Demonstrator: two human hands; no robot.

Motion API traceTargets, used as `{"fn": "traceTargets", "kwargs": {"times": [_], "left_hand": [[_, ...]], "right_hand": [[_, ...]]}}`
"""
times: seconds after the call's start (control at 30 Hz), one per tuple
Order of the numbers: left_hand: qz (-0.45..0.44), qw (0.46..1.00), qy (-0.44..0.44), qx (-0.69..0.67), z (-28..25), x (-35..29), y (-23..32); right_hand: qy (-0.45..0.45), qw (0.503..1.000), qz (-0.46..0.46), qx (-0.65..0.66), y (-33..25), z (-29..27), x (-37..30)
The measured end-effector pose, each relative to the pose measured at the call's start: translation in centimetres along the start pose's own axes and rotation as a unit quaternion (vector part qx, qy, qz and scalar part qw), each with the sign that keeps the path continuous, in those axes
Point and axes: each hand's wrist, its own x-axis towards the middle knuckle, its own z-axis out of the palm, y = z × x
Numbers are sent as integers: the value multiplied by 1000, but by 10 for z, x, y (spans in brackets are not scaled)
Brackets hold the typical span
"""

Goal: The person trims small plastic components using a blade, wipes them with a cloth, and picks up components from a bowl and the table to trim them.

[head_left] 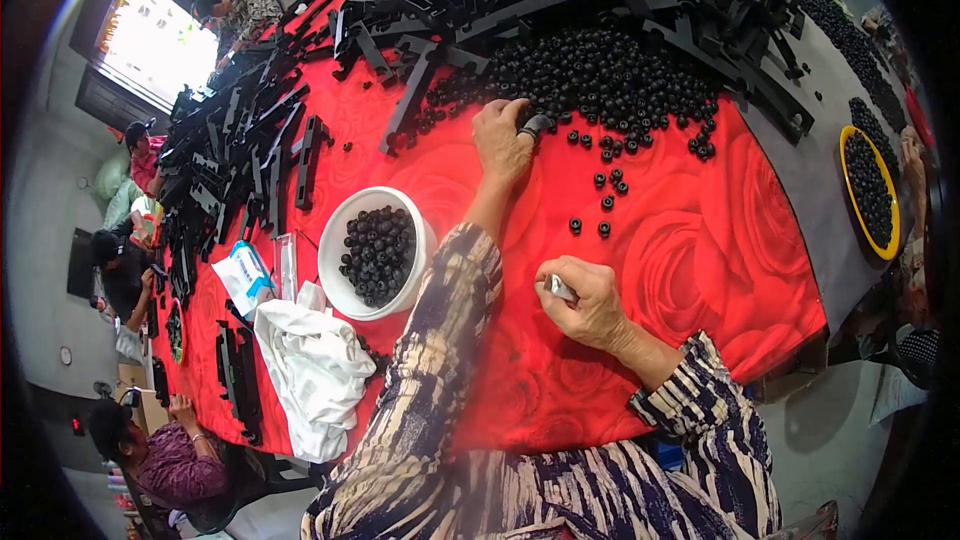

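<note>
My left hand (503, 140) reaches to the near edge of a heap of small round black pieces with holes, like beads or little rollers (610, 80). Its fingers are bent, and a dark grey thing (537, 125) shows at the thumb; what the fingertips hold is hidden. My right hand (590, 305), nearer to me, is closed in a fist around a small silvery metal tool (560, 288), of which only the end shows. Between the hands and the heap lie several loose black pieces (606, 203). A white bowl (330, 275) holding more of them stands left of my left forearm.
Long black plastic bars (510, 15) are piled at the back and along the left (235, 140). A white cloth (310, 370) and a blue-white packet (243, 278) lie on the red rose-patterned tablecloth (680, 250). A yellow-rimmed basin (850, 165) with black pieces stands far right. Other people sit around.
</note>
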Motion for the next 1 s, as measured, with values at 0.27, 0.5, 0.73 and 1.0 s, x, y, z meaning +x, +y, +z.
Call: {"fn": "traceTargets", "kwargs": {"times": [0.27,0.5,0.73,1.0], "left_hand": [[72,993,-76,-63,-27,-41,13],[75,992,-63,-76,-58,-113,52],[133,975,-171,-58,-99,-180,74],[118,966,-217,-82,-143,-201,71]], "right_hand": [[69,998,4,-1,11,-4,4],[114,993,38,13,18,-12,8],[111,993,29,26,18,-10,3],[83,996,37,10,15,-6,2]]}}
